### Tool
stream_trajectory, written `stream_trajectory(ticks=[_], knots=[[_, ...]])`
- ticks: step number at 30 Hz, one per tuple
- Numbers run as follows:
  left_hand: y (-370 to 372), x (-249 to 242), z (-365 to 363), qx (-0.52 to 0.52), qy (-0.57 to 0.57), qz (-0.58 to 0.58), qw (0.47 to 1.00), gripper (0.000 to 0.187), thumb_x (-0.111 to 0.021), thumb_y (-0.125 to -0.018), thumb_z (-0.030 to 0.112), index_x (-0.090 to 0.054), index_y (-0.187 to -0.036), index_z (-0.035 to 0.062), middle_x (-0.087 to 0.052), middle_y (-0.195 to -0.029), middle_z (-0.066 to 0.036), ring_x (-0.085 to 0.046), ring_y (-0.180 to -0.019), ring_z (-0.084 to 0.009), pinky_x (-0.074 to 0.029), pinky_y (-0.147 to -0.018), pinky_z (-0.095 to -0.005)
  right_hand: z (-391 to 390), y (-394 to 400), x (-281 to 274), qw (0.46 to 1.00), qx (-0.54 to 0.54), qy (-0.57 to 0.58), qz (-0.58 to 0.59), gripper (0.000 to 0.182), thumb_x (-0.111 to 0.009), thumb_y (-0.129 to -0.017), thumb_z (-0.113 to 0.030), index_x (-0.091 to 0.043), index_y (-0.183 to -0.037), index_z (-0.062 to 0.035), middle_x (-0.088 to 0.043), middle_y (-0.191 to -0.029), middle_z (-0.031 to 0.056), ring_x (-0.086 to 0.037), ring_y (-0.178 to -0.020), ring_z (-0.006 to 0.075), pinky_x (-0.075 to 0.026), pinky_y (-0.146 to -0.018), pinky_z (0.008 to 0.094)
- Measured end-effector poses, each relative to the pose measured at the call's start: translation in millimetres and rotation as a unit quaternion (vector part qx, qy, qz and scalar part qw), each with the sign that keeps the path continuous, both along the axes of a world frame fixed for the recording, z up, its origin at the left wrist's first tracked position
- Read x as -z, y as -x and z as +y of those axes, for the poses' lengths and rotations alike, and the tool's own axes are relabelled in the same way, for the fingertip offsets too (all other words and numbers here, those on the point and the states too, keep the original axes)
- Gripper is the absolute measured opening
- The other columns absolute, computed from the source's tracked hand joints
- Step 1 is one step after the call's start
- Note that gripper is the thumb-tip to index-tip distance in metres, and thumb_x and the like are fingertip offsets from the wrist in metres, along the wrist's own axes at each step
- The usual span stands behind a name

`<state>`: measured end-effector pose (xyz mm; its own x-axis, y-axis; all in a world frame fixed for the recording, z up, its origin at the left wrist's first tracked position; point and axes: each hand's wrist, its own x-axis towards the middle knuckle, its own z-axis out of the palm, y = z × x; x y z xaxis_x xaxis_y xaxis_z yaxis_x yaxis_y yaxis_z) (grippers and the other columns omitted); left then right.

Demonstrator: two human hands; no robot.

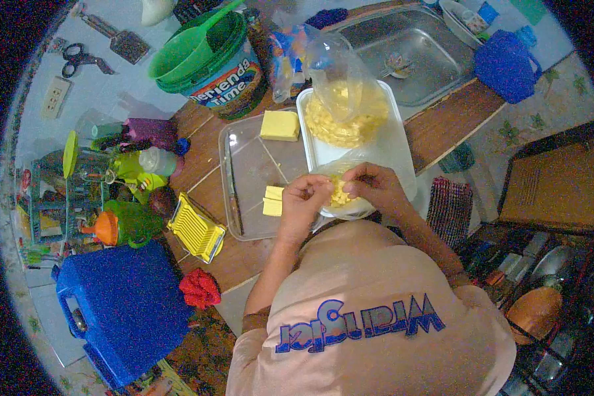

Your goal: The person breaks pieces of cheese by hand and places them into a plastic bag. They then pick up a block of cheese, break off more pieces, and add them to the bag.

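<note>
My left hand [305, 197] and my right hand [376, 187] are close together, fingers pinched, at the near end of a white tray [397, 158]. Between them is a clear plastic bag [356, 212] with small yellow pieces [338, 193] in it; both hands seem to grip this bag, though the fingertips partly hide the contact. Farther up the tray lies a heap of yellow pieces [336, 125], partly under another clear plastic bag [340, 69]. Left of the tray, a clear plastic lid or tray [254, 171] holds a yellow block [280, 125], smaller cut yellow blocks [272, 201] and a knife [233, 188].
A yellow slicer [197, 228] lies on the wooden counter [198, 175]. Behind stands a bucket [228, 82] with a green strainer [181, 56] in it. A metal sink [429, 49] is at the back right. A blue case [125, 307] and red cloth [200, 288] sit at left.
</note>
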<state>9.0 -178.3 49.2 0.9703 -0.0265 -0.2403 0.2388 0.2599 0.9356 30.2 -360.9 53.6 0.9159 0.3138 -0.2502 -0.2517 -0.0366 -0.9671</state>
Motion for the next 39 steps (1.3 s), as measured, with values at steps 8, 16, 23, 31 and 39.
stream_trajectory(ticks=[8,16,23,31,39], knots=[[0.3,8.2,-0.3,0.002,-0.037,-0.043,0.998,0.01,-0.066,-0.078,0.002,-0.063,-0.087,0.0009,-0.062,-0.073,-0.004,-0.056,-0.062,-0.0101,-0.045,-0.057,-0.0232,5.5,2.4,-2.3,0.998,0.017,-0.052,-0.028,0.018,-0.07,-0.075,-0.009,-0.059,-0.089,-0.005,-0.06,-0.085,0.0013,-0.055,-0.08,0.0091,-0.045,-0.076,0.0256],[-1.5,11.6,0.4,-0.006,-0.04,-0.017,0.999,0.008,-0.064,-0.08,0.005,-0.063,-0.087,0.0005,-0.061,-0.072,-0.002,-0.054,-0.062,-0.0082,-0.044,-0.057,-0.0216,1.3,-0.5,-8.0,0.999,0.014,-0.031,-0.003,0.014,-0.067,-0.078,-0.01,-0.059,-0.087,-0.0033,-0.06,-0.084,0.0022,-0.056,-0.076,0.0087,-0.047,-0.067,0.0243],[0.6,17.2,-0.6,-0.004,-0.136,-0.029,0.99,0.014,-0.067,-0.08,0.011,-0.065,-0.089,0.0004,-0.061,-0.073,-0.001,-0.052,-0.064,-0.0048,-0.042,-0.057,-0.0197,-6.6,-5.8,5.3,0.994,0.017,0.09,-0.067,0.017,-0.064,-0.081,-0.018,-0.063,-0.09,-0.0023,-0.063,-0.074,0.0033,-0.059,-0.069,0.0106,-0.049,-0.066,0.0262],[1.1,8.2,1.0,0.042,-0.206,-0.013,0.978,0.019,-0.067,-0.08,0.014,-0.066,-0.092,-0.0011,-0.063,-0.078,-0.003,-0.055,-0.07,-0.01,-0.046,-0.066,-0.0245,-2.9,-4.7,3.5,1.0,-0.008,0.014,-0.025,0.023,-0.067,-0.08,-0.015,-0.061,-0.097,-0.0014,-0.062,-0.089,0.0046,-0.057,-0.077,0.0108,-0.049,-0.069,0.0248],[2.9,3.2,-0.3,0.024,-0.203,-0.012,0.979,0.021,-0.068,-0.08,0.014,-0.066,-0.094,-0.0012,-0.064,-0.08,-0.004,-0.056,-0.072,-0.0099,-0.046,-0.066,-0.0241,-8.0,-10.9,4.7,0.994,-0.051,0.097,-0.018,0.022,-0.067,-0.079,-0.015,-0.062,-0.096,-0.0012,-0.062,-0.092,0.0053,-0.058,-0.084,0.0123,-0.048,-0.075,0.0265]])
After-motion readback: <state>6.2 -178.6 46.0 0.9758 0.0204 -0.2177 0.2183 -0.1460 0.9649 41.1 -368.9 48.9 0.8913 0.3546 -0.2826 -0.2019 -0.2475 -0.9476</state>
